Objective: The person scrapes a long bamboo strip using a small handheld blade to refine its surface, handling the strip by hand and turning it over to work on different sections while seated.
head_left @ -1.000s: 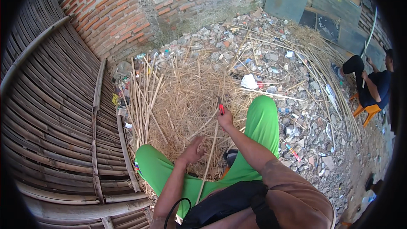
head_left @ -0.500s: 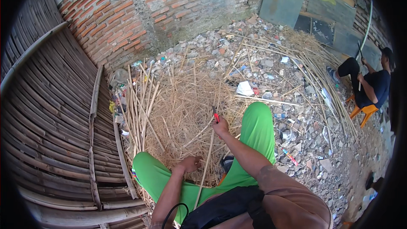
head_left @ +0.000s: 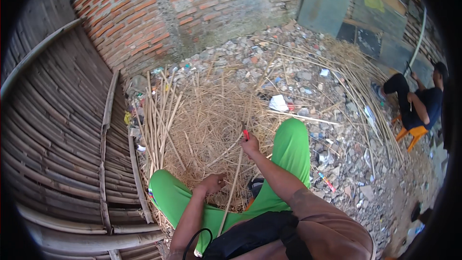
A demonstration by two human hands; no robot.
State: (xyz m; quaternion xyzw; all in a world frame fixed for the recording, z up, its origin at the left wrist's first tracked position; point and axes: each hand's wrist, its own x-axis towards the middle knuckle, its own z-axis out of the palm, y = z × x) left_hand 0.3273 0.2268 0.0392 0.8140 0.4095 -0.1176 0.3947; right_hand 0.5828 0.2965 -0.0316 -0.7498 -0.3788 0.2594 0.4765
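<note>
Red marks the knife [head_left: 246, 134] in your right grip [head_left: 250, 145], at the middle of the frame. That grip is closed round the handle, with the dark blade pointing toward the top of the frame. Your left grip [head_left: 212, 183] sits lower and further left, fingers loosely spread and holding nothing that shows. Between them runs the strip [head_left: 233, 183], slanting from your right grip down across the green trousers [head_left: 294, 154] to the edge of the black bag [head_left: 269, 228]. Whether your right fingers also pinch the strip, I cannot tell (the knuckles cover that spot). Your left fingers look near it, but apart.

For a clean stroke, I would steady the strip with the left grip below the knife, away from the edge's path. Let the blade meet the strip at a shallow angle and travel away from your lap, because both knees stand close on either side. Light, even pressure should suit so thin a piece; a heavy push could bite too deep or snap it. Check the blade edge before each pass, since it blends into the straw [head_left: 207, 120] behind it. Mind the strip's lower end too: if it slides on the cloth, the cut may wander. The sticks [head_left: 161, 130] at centre left lie well clear of the knife.
</note>
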